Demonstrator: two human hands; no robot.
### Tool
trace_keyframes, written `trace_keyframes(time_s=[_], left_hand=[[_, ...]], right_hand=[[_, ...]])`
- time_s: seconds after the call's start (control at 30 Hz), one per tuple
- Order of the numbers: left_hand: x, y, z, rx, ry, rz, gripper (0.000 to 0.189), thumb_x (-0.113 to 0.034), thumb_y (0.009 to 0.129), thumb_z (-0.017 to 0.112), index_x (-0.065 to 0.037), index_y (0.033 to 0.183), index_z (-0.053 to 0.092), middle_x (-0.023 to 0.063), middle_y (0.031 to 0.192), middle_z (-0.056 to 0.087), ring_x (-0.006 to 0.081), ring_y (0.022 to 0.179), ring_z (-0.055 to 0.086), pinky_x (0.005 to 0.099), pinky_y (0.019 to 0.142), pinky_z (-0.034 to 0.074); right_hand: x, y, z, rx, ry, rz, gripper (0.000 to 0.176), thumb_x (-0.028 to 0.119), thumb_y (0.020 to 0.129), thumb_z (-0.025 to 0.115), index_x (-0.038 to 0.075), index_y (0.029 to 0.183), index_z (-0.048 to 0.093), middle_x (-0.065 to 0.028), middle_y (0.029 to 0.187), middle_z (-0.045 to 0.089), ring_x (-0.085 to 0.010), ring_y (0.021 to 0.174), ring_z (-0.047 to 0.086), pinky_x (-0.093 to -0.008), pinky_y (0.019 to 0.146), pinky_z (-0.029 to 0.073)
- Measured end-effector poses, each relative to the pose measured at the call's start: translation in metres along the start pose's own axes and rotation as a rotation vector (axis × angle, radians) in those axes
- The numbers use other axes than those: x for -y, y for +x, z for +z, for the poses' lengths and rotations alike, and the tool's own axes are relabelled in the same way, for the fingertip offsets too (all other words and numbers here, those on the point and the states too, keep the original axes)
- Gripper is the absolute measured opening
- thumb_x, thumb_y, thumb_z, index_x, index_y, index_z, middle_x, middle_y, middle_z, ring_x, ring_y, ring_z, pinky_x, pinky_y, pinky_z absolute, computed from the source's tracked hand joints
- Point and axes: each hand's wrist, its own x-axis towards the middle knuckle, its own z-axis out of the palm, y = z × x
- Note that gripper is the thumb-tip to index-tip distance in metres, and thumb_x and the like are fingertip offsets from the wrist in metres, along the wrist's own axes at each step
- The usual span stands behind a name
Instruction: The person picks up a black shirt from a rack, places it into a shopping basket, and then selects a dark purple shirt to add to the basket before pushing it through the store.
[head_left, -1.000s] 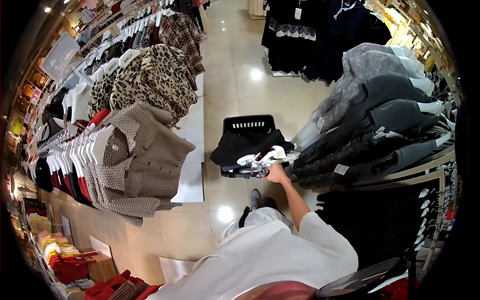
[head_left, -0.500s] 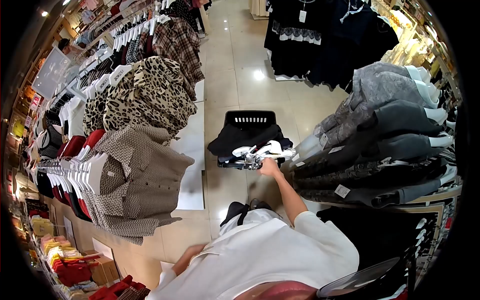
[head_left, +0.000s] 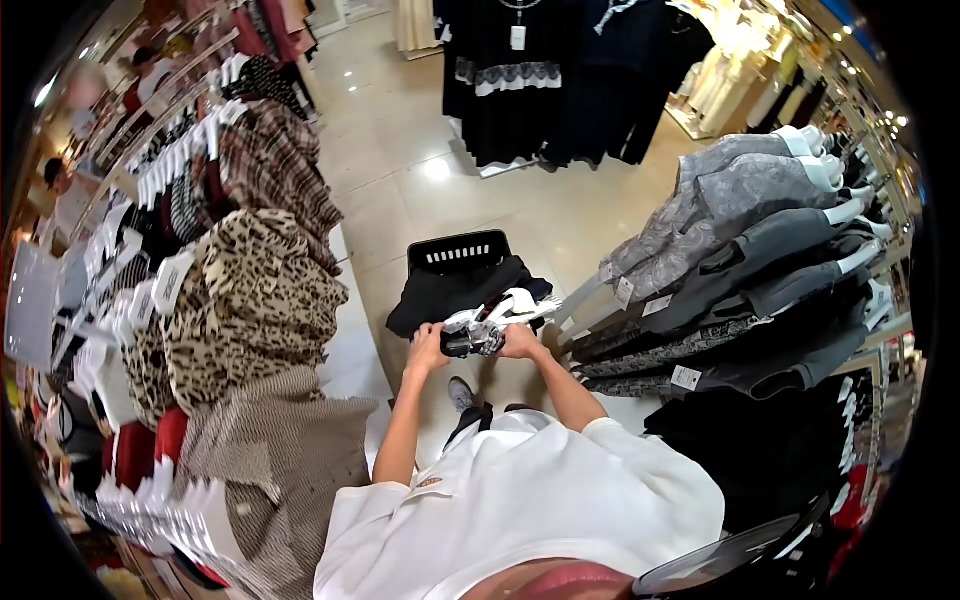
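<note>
In front of me is a black plastic shopping basket [head_left: 459, 249] with slots along its far wall. Dark folded clothes [head_left: 465, 290] fill it, and a bunch of white and clear hangers [head_left: 505, 310] lies on top at the near side. My left hand [head_left: 428, 347] is closed round the basket's near left corner. At the near right side, close beside the hanger hooks, my right hand [head_left: 520, 342] also grips the basket; its fingertips are partly hidden.
Leopard-print tops [head_left: 255, 305] and a grey-brown patterned garment [head_left: 285, 455] hang on racks to the left. Grey and dark garments [head_left: 740, 235] hang close on the right. Ahead, black dresses [head_left: 515, 90] stand beyond the tiled floor [head_left: 400, 190]. A person [head_left: 75, 195] is at the far left.
My left hand has come up from beside my body to the basket's near left corner. My right hand stays at the basket. The view has turned, and a shoe now shows below.
</note>
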Motion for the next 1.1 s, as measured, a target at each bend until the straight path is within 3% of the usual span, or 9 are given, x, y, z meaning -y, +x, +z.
trace_keyframes(time_s=[0.1,0.13,0.2,0.3,0.57,1.07,1.1], left_hand=[[0.037,0.045,0.030,0.287,-0.045,0.126,0.067,-0.019,0.050,0.082,-0.009,0.112,0.057,0.0174,0.109,0.058,0.0340,0.103,0.055,0.0398,0.090,0.046],[0.038,0.050,0.030,0.330,-0.067,0.191,0.050,-0.018,0.058,0.077,-0.009,0.104,0.063,0.0176,0.101,0.063,0.0322,0.096,0.060,0.0405,0.085,0.048],[0.029,0.057,0.035,0.263,0.173,0.051,0.031,-0.016,0.065,0.068,-0.011,0.095,0.068,0.0174,0.091,0.066,0.0334,0.087,0.063,0.0412,0.082,0.050],[0.024,0.070,0.017,0.233,0.161,0.115,0.023,-0.015,0.067,0.061,-0.012,0.088,0.071,0.0177,0.086,0.066,0.0350,0.083,0.064,0.0420,0.081,0.050],[0.034,0.128,-0.007,0.349,0.169,0.271,0.023,-0.016,0.066,0.061,-0.010,0.086,0.071,0.0213,0.083,0.065,0.0368,0.080,0.063,0.0430,0.078,0.051],[0.051,0.248,-0.041,0.316,0.221,0.370,0.023,-0.015,0.062,0.062,-0.005,0.081,0.070,0.0223,0.078,0.064,0.0369,0.077,0.063,0.0417,0.078,0.051],[0.048,0.257,-0.046,0.313,0.225,0.370,0.023,-0.015,0.062,0.062,-0.005,0.081,0.070,0.0223,0.078,0.064,0.0369,0.077,0.063,0.0417,0.078,0.051]], right_hand=[[0.012,0.012,-0.013,-0.010,-0.001,0.027,0.041,0.040,0.054,0.069,0.004,0.074,0.069,-0.0193,0.076,0.065,-0.0341,0.073,0.063,-0.0414,0.069,0.051],[0.012,0.017,-0.014,0.000,-0.006,0.049,0.042,0.042,0.054,0.070,0.004,0.073,0.069,-0.0193,0.077,0.065,-0.0338,0.073,0.063,-0.0413,0.069,0.051],[0.013,0.025,-0.015,-0.018,0.013,0.075,0.045,0.045,0.052,0.072,0.004,0.072,0.068,-0.0186,0.074,0.065,-0.0337,0.071,0.063,-0.0410,0.067,0.051],[0.007,0.041,-0.015,-0.040,0.007,0.054,0.039,0.038,0.052,0.070,0.003,0.071,0.068,-0.0196,0.073,0.064,-0.0342,0.069,0.063,-0.0412,0.067,0.051],[0.011,0.076,-0.032,-0.078,0.052,0.109,0.037,0.035,0.051,0.068,0.003,0.069,0.068,-0.0207,0.072,0.064,-0.0349,0.069,0.063,-0.0417,0.065,0.051],[0.023,0.150,-0.060,-0.177,0.128,0.263,0.034,0.032,0.054,0.067,0.004,0.073,0.069,-0.0202,0.075,0.064,-0.0350,0.073,0.063,-0.0419,0.069,0.051],[0.021,0.155,-0.060,-0.241,0.141,0.242,0.036,0.035,0.053,0.068,0.004,0.070,0.067,-0.0206,0.070,0.062,-0.0356,0.068,0.061,-0.0423,0.066,0.050]])
